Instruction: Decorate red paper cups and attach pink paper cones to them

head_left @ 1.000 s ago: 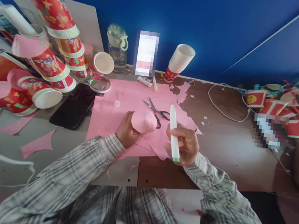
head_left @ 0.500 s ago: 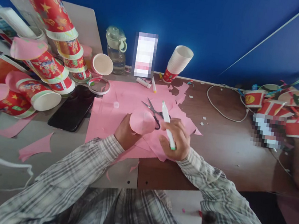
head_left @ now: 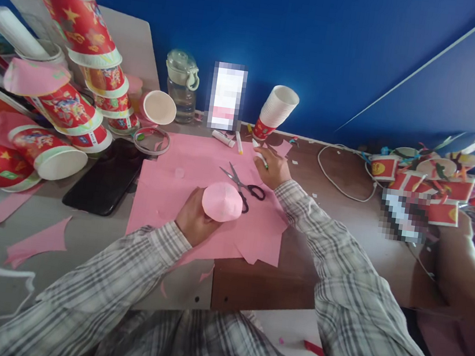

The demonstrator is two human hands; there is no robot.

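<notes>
Near centre, over the flat pink paper sheets [head_left: 161,191], your left hand [head_left: 194,218] is curled around the shallow pink paper cone [head_left: 222,201] – too hard a squeeze could crease it. Farther right, your right hand [head_left: 275,171] is closed on a white, green-ended marker [head_left: 262,159]. Risks: reaching farther might tip the white-and-red paper cup stack [head_left: 277,113]; drawing back could snag the open black scissors [head_left: 256,191].
</notes>
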